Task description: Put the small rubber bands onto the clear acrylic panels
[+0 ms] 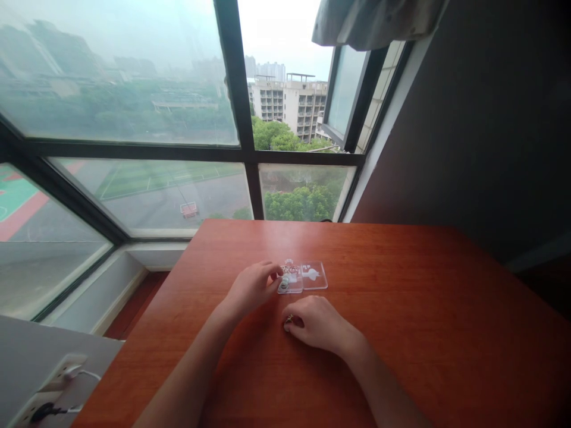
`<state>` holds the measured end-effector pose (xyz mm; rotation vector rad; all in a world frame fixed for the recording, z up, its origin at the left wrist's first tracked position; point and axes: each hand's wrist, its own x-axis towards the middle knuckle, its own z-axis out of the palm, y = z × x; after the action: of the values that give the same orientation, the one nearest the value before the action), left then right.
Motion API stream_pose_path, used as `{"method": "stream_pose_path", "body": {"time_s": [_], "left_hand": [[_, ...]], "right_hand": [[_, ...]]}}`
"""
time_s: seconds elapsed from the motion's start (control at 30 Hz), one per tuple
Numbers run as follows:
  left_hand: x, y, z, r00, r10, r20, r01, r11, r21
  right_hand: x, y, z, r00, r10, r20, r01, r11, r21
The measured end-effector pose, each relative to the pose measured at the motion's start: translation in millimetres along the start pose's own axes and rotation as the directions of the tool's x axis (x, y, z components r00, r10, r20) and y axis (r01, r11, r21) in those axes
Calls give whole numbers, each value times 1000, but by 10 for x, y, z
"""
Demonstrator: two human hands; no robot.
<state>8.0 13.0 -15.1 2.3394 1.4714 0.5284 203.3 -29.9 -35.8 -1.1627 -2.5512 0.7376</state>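
Note:
A small clear plastic box (295, 289) with its lid (320, 275) folded out to the right lies on the reddish-brown table. Inside are several small ring-like pieces, some reddish and some pale green, too small to name surely. My left hand (250, 288) reaches to the box's left side, its thumb and fingers curved and a little apart at the pieces. Nearer to me, my right hand (317, 321) rests on the table with thumb and forefinger pinched on a small shiny metallic piece (289, 318), partly hidden by the fingers.
The wooden table (401, 279) reaches back to a large window with a dark frame (250, 156). A grey curtain (375, 24) hangs at the upper right beside a dark wall. At the lower left, plugs sit in a wall socket (56, 380).

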Motion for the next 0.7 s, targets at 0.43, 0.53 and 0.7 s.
{"method": "stream_pose_path", "body": {"time_s": [0.43, 0.53, 0.7], "left_hand": [[-2, 0, -3, 999, 23, -25, -25, 998, -62], [-4, 9, -10, 999, 32, -27, -36, 990, -134], [-5, 47, -7, 999, 33, 34, -22, 960, -280]], "right_hand": [[2, -28, 36, 999, 43, -22, -44, 996, -77], [13, 16, 28, 992, 69, -106, -71, 997, -20], [29, 112, -31, 923, 164, -347, -163, 986, 33]]}}
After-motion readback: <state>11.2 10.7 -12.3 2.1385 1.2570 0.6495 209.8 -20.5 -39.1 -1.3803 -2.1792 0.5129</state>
